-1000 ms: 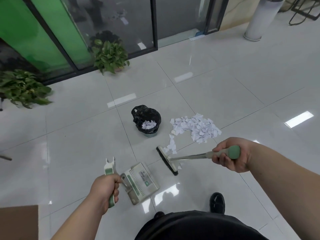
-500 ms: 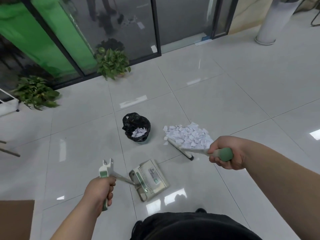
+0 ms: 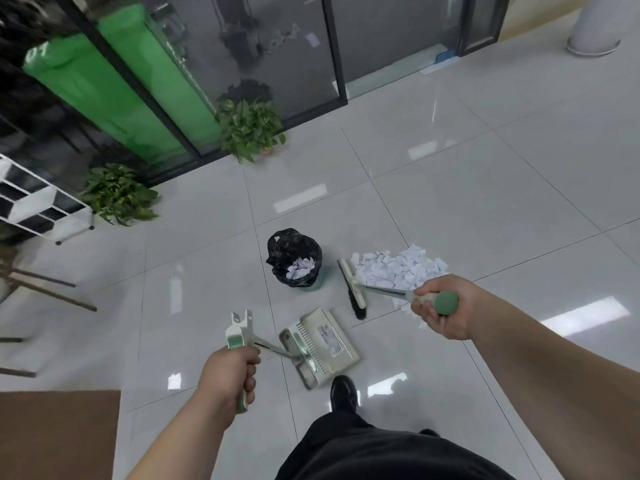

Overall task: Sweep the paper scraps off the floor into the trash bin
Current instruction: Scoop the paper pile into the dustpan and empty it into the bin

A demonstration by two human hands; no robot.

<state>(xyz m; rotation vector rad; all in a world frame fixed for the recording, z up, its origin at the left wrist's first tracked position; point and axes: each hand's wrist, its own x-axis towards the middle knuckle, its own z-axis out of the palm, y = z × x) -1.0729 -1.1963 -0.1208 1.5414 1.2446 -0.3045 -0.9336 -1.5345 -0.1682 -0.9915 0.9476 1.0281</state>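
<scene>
Lower left, left hand (image 3: 231, 370) gripping dustpan (image 3: 320, 344) handle, its label too blurred to read, centre right, right hand (image 3: 441, 311) clamped on broom (image 3: 352, 289) beside paper scraps (image 3: 398, 268), trash bin (image 3: 295, 258) centre.

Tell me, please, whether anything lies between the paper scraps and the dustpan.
Only the head of the broom, held by the right hand, runs along the pile's left edge, between the paper scraps and the dustpan.

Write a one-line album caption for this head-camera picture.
Right hand holds the broom at the edge of the paper scraps, left hand holds the dustpan, near the trash bin.
</scene>
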